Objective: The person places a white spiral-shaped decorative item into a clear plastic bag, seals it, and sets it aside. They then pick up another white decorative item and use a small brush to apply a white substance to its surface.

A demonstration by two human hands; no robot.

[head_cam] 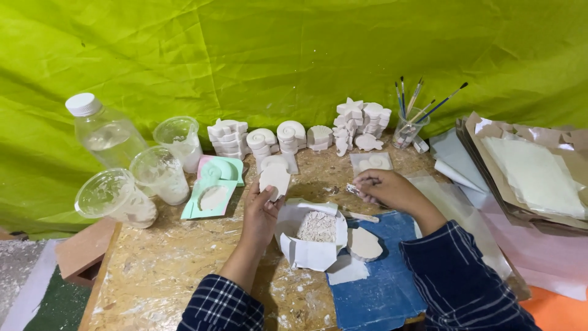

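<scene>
Here the left hand (260,208) is raised over the bench (165,270), its fingers (254,189) closed around the lower edge of a white plaster cast (275,179), which stands up above the fingertips with its face toward the camera. The right hand (386,189) rests farther right, fingers curled shut on a small tool (354,190) whose tip sticks out to the left; what kind of tool it is cannot be told. Between the two hands, just below them, lies a folded white paper (309,248) holding a rough plaster piece (316,227), and beside it a flat shell-shaped cast (365,244) sits on a blue cloth (380,288). A wooden stick (361,216) lies near the right wrist. Left of the held cast is a mint green mould (211,196); beyond that stand clear plastic cups (160,175) and a bottle (104,132). Along the back edge are rows of stacked white shell casts (288,138), and a glass of paintbrushes (409,125). Brown paper sheets (527,165) lie at the far right.
</scene>
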